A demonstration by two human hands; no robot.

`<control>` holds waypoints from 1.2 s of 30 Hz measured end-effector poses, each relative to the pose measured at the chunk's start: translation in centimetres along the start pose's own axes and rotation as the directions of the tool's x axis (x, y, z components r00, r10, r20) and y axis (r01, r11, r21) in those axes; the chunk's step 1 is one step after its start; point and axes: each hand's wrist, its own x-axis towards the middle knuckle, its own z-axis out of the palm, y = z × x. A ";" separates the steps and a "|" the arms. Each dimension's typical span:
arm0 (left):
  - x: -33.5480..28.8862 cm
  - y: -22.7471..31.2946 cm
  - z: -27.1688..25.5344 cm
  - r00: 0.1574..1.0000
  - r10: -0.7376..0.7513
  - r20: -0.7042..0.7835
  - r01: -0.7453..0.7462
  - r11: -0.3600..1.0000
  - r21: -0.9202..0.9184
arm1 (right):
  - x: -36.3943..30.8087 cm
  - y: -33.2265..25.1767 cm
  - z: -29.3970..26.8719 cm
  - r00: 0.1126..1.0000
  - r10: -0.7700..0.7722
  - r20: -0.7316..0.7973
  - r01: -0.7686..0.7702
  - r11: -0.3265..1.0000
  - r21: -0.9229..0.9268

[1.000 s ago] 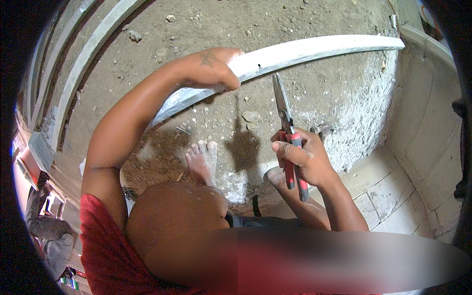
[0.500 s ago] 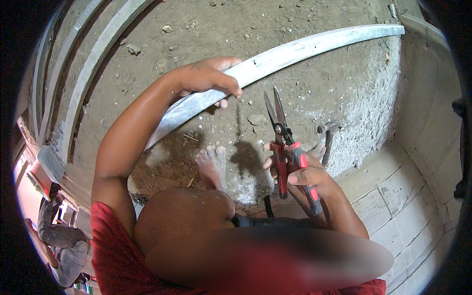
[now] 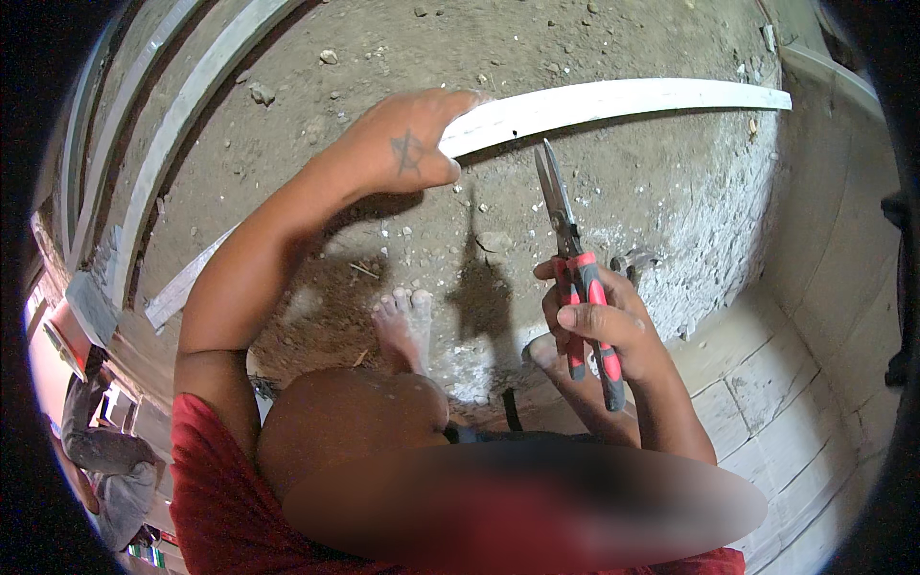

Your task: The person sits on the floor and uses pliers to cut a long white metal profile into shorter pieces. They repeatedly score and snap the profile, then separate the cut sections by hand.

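Long, narrow grey metal-looking strips (image 3: 195, 101) are lying side by side on rough, pebbly brown soil (image 3: 565, 57); left hand (image 3: 412, 139) is gripping long, narrow whitish metal-looking strip (image 3: 613, 105), fingers clamping around it; this whitish strip is stretching rightward over soil; right hand (image 3: 618, 326) is holding steel-bladed snips with red-and-black handles (image 3: 572, 251), fingers wrapping handles, blades pointing toward whitish strip; pale rectangular tiles (image 3: 771, 395) are lining lower right

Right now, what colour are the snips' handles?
The handles are red and dark grey, seen best in the head view.
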 end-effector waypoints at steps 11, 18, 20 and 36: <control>-0.5 0.0 0.5 0.997 -0.030 -0.065 0.036 0.996 0.086 | 2.6 0.1 -1.1 0.993 0.093 0.078 -0.104 0.982 0.159; -0.8 -0.3 0.6 0.990 0.028 -0.137 -0.014 0.994 0.105 | 2.8 0.1 -1.3 0.996 0.056 0.066 -0.066 0.987 0.146; -0.8 -0.4 0.7 0.988 0.038 -0.149 -0.021 0.994 0.111 | 2.8 0.1 -1.2 0.997 0.032 0.074 -0.041 0.992 0.120; -1.2 0.4 1.1 0.974 0.068 -0.215 -0.015 0.971 0.239 | 2.5 -2.0 -0.9 0.997 0.075 -0.020 -0.075 0.997 -0.029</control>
